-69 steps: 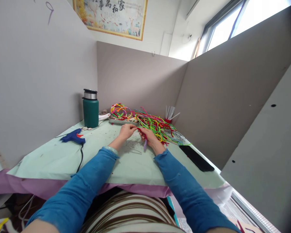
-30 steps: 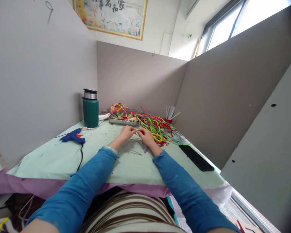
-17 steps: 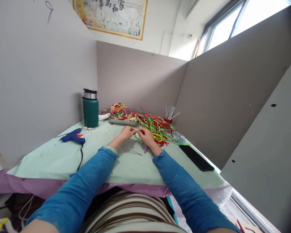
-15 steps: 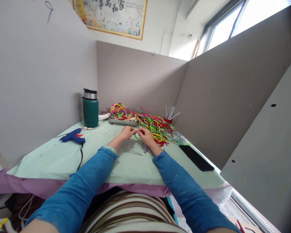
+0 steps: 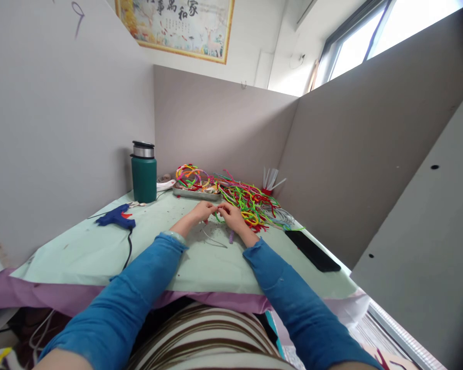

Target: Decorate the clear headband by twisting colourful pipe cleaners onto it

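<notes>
Above the middle of the table my left hand (image 5: 203, 209) and my right hand (image 5: 230, 212) meet fingertip to fingertip, each in a closed pinch. Between them is a small pipe cleaner, mostly hidden by the fingers; reddish and green bits show around them. A thin grey wire (image 5: 215, 242) lies on the table just below, and a short purple piece (image 5: 231, 237) sits under my right wrist. Beyond my right hand spreads a tangled pile of pipe cleaners (image 5: 250, 200) in red, green, yellow and pink.
Behind my hands stands a metal tray (image 5: 196, 195) holding looped pipe cleaners. A green flask (image 5: 144, 179) and a blue glue gun (image 5: 116, 218) with its cord are on the left. To the right lies a black phone (image 5: 312, 251). White sticks (image 5: 270, 179) stand at the back. Partitions enclose the table.
My fingers have shifted very slightly, and a reddish bit shows more below my left hand. The grey wire has moved a little. Everything else stays in place.
</notes>
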Motion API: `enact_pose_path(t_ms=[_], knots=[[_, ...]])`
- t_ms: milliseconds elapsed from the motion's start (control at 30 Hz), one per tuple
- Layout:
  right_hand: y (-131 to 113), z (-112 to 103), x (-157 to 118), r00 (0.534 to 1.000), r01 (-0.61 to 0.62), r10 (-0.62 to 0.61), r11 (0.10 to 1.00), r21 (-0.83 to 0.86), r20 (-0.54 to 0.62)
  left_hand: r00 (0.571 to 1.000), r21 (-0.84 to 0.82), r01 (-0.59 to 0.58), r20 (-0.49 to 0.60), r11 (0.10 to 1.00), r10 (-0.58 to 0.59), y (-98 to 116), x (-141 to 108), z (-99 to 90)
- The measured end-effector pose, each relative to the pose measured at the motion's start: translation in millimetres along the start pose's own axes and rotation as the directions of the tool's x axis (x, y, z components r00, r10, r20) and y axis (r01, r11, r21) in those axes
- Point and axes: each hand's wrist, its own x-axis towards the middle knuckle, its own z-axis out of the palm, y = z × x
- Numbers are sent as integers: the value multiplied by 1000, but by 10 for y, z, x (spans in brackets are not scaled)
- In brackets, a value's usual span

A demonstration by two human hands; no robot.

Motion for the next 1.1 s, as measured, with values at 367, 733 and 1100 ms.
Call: enact_pose_path(t_ms=[367,733,1100], knots=[[30,3,14,1000,-28,28,1000,-10,-13,996,126,-93,24,988,91,-70,50,12],[39,9,14,1000,-29,29,999,-14,-5,991,284,-128,-3,950,134,-150,124,12],[92,13,33,999,-28,28,1000,-6,45,959,531,-222,-35,818,282,-180,125,-25]])
